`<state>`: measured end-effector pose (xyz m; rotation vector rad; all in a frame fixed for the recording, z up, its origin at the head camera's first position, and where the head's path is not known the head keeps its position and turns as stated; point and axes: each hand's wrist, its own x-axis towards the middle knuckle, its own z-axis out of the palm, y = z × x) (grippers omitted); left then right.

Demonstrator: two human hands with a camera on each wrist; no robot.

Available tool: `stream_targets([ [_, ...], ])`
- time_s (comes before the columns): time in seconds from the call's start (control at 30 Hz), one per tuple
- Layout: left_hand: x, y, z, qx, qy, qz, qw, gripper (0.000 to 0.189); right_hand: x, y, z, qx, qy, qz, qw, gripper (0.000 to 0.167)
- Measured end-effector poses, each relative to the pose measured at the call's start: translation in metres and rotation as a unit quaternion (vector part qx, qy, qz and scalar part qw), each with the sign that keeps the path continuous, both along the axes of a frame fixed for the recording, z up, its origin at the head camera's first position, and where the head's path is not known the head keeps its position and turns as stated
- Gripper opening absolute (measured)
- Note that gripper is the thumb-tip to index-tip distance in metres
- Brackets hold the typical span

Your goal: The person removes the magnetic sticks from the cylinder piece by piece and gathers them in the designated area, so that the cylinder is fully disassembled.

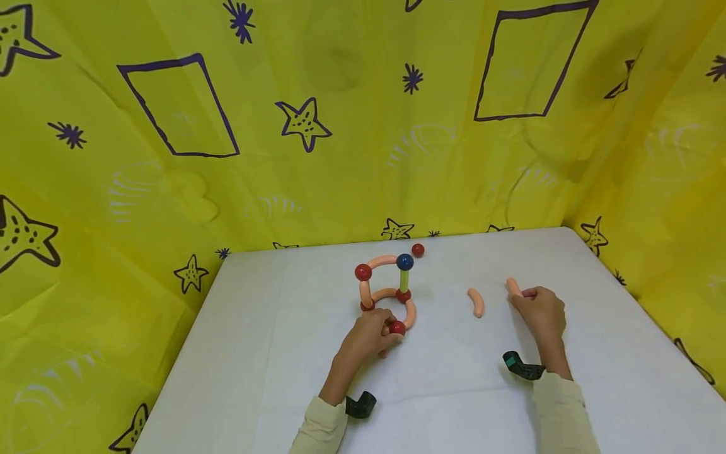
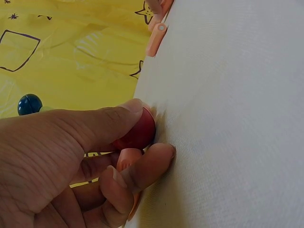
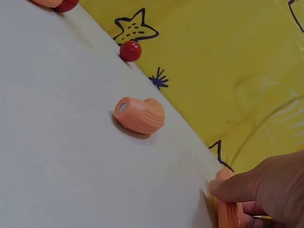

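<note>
My left hand (image 1: 371, 334) pinches a red ball (image 1: 397, 328) at the near corner of a frame of magnetic balls and sticks. In the left wrist view, the thumb lies on that ball, and an orange stick (image 2: 129, 157) shows between it and the curled fingers. The frame has a blue ball (image 1: 405, 262) and a red ball (image 1: 363, 272) on top, a yellow-green upright stick (image 1: 404, 281) and curved orange sticks. Off to the right, my right hand (image 1: 542, 313) pinches a curved orange magnetic stick (image 3: 230, 211) between thumb and fingers.
Between the hands, a loose curved orange stick (image 1: 476, 302) lies on the white table (image 1: 272, 353). A loose red ball (image 1: 418, 250) rests near the back edge. Behind the table hangs a yellow patterned cloth (image 1: 351, 176).
</note>
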<state>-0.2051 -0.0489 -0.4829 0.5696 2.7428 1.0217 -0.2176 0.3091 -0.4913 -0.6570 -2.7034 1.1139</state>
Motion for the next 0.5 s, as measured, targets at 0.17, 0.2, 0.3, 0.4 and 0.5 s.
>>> stream_targets([
  [0.17,0.0017,0.0005,0.0007,0.007,-0.013,0.004,0.9999,0.026,-0.0004,-0.0019,-0.0025,0.018,-0.007,0.004,0.9998,0.044],
  [0.2,0.0021,0.0006,0.0006,0.008,-0.015,0.004,0.9998,0.026,-0.0005,-0.0024,-0.0030,0.020,-0.009,0.003,0.9998,0.044],
  [0.3,0.0031,0.0008,0.0004,0.012,-0.018,0.009,0.9997,0.024,-0.0012,-0.0036,-0.0041,0.028,-0.013,0.001,0.9995,0.044],
  [0.4,0.0034,0.0006,0.0009,0.011,-0.015,0.011,0.9998,0.024,-0.0028,-0.0046,-0.0050,0.031,-0.011,-0.006,0.9994,0.043],
  [0.5,0.0025,0.0004,0.0017,0.010,-0.014,0.008,0.9998,0.025,-0.0044,-0.0056,-0.0051,0.033,-0.007,-0.013,0.9993,0.042],
])
